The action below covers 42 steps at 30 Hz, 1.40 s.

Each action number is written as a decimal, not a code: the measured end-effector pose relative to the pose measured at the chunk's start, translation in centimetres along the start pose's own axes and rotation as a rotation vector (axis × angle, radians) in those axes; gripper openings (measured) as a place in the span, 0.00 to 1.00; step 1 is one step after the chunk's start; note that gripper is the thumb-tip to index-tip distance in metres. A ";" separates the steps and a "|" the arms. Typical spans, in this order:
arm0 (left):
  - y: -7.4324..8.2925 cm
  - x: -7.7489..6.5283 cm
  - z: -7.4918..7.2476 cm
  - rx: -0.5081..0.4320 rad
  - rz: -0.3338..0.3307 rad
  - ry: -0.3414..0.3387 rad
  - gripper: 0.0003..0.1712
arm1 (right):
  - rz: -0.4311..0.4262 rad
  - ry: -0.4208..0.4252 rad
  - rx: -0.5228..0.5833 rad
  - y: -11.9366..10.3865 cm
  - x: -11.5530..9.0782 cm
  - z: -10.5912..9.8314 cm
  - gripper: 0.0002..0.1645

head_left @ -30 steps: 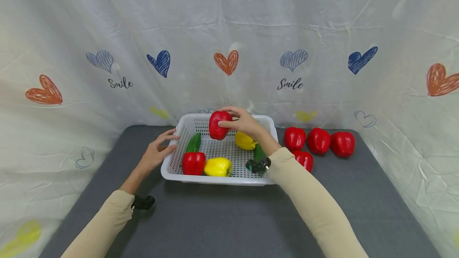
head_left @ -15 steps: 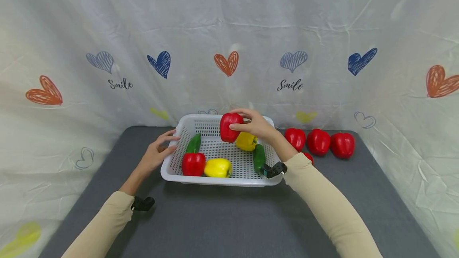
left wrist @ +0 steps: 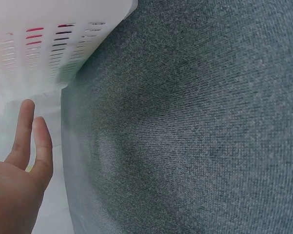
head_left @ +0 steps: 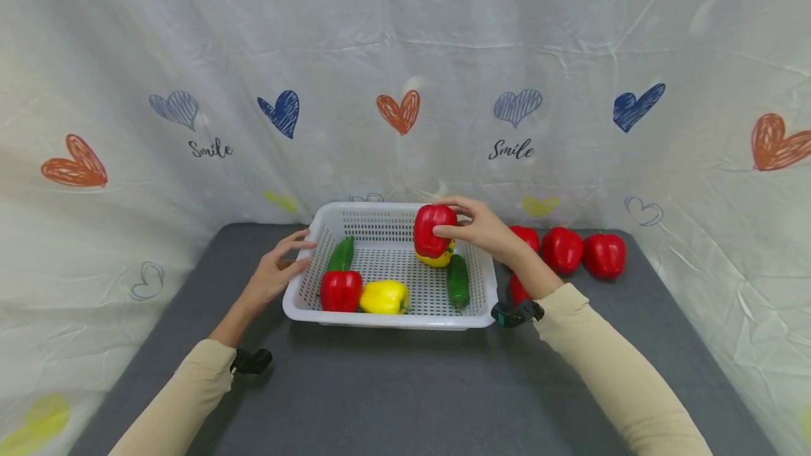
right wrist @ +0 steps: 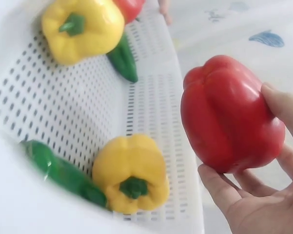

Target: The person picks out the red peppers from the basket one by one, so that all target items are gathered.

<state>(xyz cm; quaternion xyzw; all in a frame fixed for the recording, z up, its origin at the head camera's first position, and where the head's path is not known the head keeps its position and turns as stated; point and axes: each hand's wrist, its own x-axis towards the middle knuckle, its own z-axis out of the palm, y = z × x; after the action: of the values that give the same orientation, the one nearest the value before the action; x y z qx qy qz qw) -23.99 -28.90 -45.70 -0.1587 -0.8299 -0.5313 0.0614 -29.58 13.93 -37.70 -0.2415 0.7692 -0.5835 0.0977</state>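
My right hand grips a red bell pepper between thumb and fingers, raised over the back right part of a white perforated basket. Partly hidden below that pepper lies a yellow bell pepper, seen whole in the right wrist view. At the basket's left rim, my left hand rests with loosely extended fingers. Inside the basket are another red bell pepper, a second yellow bell pepper and two long green vegetables, one at the left and one at the right.
On the grey table, right of the basket, several red bell peppers lie together; my right forearm partly covers some. A white curtain printed with hearts hangs behind the table.
My right hand has carried the red bell pepper rightward across the basket, from the back middle to above the rear yellow bell pepper. The left hand stays at the rim.
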 end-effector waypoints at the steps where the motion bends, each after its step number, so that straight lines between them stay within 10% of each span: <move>1: 0.1 0.0 0.0 0.002 0.003 0.003 0.21 | 0.003 0.001 -0.002 0.0 -0.2 -0.1 0.35; 42: -0.1 0.0 0.1 -0.004 -0.025 0.003 0.21 | 0.109 0.249 -0.061 3.3 -12.4 -10.9 0.34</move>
<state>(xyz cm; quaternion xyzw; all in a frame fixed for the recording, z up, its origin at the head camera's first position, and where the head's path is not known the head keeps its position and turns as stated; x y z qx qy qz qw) -24.01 -28.81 -45.79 -0.1476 -0.8308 -0.5338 0.0556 -24.45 29.84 -39.18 -0.1280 0.8047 -0.5792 0.0259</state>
